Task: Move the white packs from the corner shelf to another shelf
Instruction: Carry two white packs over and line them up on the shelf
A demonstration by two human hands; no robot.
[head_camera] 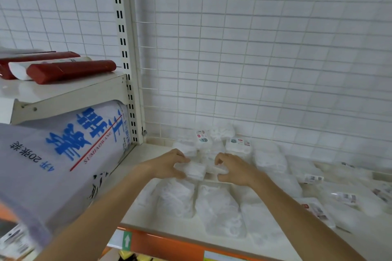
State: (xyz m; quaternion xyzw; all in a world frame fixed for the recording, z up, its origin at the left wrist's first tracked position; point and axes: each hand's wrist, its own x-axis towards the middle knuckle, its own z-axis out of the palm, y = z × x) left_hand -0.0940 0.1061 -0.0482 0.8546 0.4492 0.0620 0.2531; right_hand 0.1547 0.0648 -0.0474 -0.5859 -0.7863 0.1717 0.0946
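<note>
In the head view, both hands are reaching into the middle of the shelf [135, 216], where white packs are lying scattered from centre out to four o'clock. The left hand [169, 164] is curling its fingers round the near-left end of one pack [192, 170], thumb underneath; the right hand [232, 168] is pinching the same pack or one touching it at its right end, and I cannot tell which. More packs [218, 203] are lying at six o'clock, just below the hands. At nine o'clock a big printed roll [63, 154] is sitting beside the shelf. This is looking like the pick-up step; next, the lift is calling for a firm two-handed hold, clearing neighbouring packs.
</note>
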